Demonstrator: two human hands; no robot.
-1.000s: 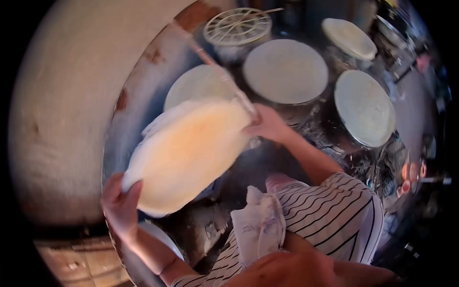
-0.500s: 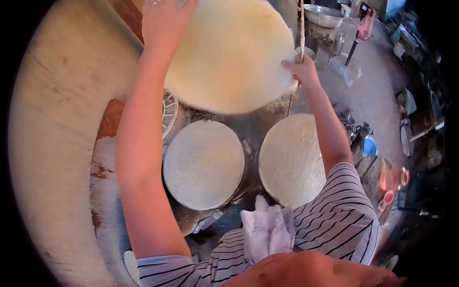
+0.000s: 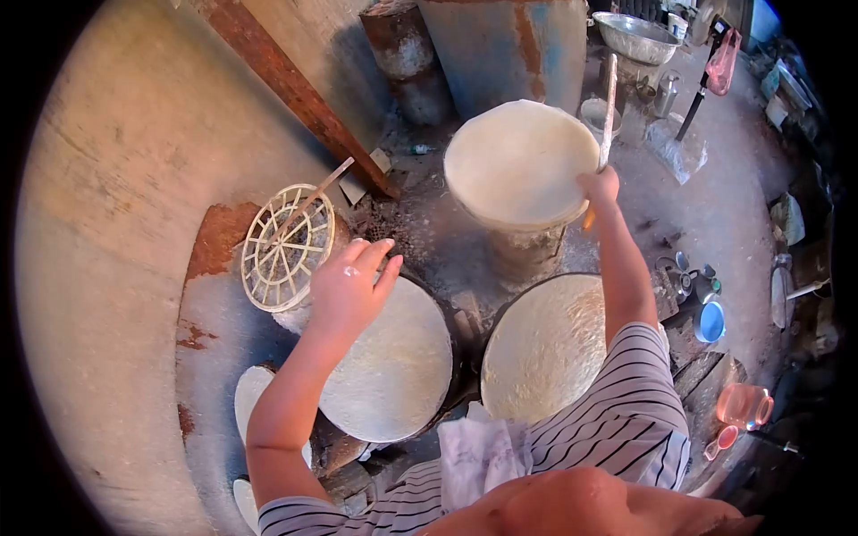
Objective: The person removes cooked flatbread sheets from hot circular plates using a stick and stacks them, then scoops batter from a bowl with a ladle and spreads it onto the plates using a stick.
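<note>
Nearest, two pale round pans (image 3: pixel 386 366) lie side by side; above the left one's far-left edge, the left hand (image 3: pixel 347 288) has released, fingers loosely spread. Beside it rests a cream wheel-shaped lattice (image 3: pixel 288 248). Farther, the right hand (image 3: pixel 601 186) grasps a whitish wooden stick (image 3: pixel 609 112) at the right edge of a broad pale round sheet (image 3: pixel 518 161) topping a cylindrical stand (image 3: pixel 527 255). Behind slant a red-brown post (image 3: pixel 286 85) and a rusty drum (image 3: pixel 407 58).

Just 1 camera here, up on the person's head, and it's looking forward and steeply down! It's a very wide view, bending into black at the sides. The striped shirt (image 3: pixel 617 393) looms right up close at the bottom, the left hand (image 3: pixel 344 290) and right hand (image 3: pixel 601 186) show farther out, and the metal basin (image 3: pixel 639 43) sits far off up top!
</note>
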